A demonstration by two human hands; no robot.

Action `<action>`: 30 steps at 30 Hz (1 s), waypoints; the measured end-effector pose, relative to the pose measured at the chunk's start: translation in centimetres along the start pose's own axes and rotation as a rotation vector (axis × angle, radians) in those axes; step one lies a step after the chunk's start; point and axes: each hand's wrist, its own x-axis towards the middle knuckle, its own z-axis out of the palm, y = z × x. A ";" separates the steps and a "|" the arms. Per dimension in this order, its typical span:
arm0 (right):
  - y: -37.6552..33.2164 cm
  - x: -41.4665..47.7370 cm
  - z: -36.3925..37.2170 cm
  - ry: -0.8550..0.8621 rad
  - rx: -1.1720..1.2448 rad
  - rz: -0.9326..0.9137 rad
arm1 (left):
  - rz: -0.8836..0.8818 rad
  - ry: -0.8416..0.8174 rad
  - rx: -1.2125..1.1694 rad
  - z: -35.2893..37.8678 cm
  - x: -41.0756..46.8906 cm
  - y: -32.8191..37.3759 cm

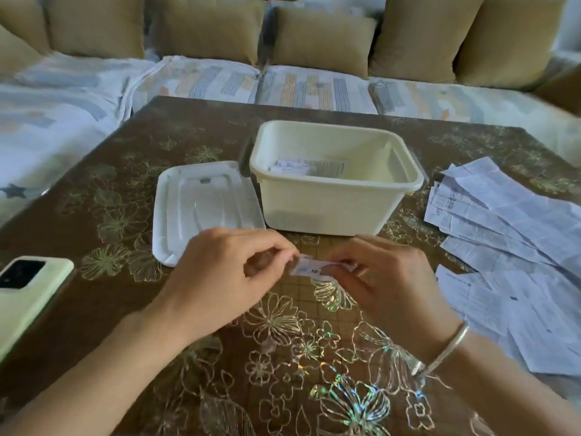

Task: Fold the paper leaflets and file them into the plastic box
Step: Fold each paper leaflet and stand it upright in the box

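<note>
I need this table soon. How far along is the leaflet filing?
Early on. The lid is off and a few folded leaflets lie in the plastic box. The left hand and right hand pinch one small leaflet mid-fold. A spread pile of unfolded leaflets waits at the right.

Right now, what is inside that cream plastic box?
A few folded paper leaflets lie on the bottom of the cream plastic box, toward its far side. Its near wall hides the near part of the bottom.
</note>
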 end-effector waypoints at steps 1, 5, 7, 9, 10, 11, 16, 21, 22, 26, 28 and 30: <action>0.2 1.4 -1.1 0.018 0.091 0.067 | -0.038 0.036 -0.013 -1.2 1.2 -0.2; 2.7 7.5 -4.7 0.099 0.426 0.236 | -0.173 0.069 -0.020 -5.0 6.2 -1.4; 4.8 10.5 -5.4 0.079 0.494 0.290 | -0.192 0.050 0.007 -6.0 9.0 -1.9; 6.6 12.7 -5.1 -0.030 0.482 0.352 | -0.213 0.011 0.020 -6.3 11.6 -2.5; 7.8 14.0 -4.6 -0.102 0.438 0.364 | -0.221 -0.019 0.043 -6.3 13.3 -3.0; 8.6 14.8 -4.1 -0.181 0.366 0.352 | -0.224 -0.058 0.079 -6.2 14.5 -3.3; 10.8 18.0 -1.5 -0.476 0.136 0.264 | -0.154 -0.357 0.249 -4.6 19.4 -5.8; 11.9 18.6 -0.6 -0.573 0.057 0.230 | -0.104 -0.596 0.389 -2.6 20.3 -7.2; 12.1 18.6 -0.6 -0.602 0.044 0.218 | -0.105 -0.625 0.405 -2.2 20.4 -7.4; 12.6 18.2 0.1 -0.702 0.032 0.182 | -0.103 -0.725 0.362 -0.8 20.9 -7.7; 12.5 18.2 0.3 -0.748 0.016 0.170 | -0.099 -0.790 0.318 -0.2 21.1 -7.6; 12.4 18.2 0.4 -0.780 -0.023 0.161 | -0.103 -0.850 0.288 0.1 21.4 -7.4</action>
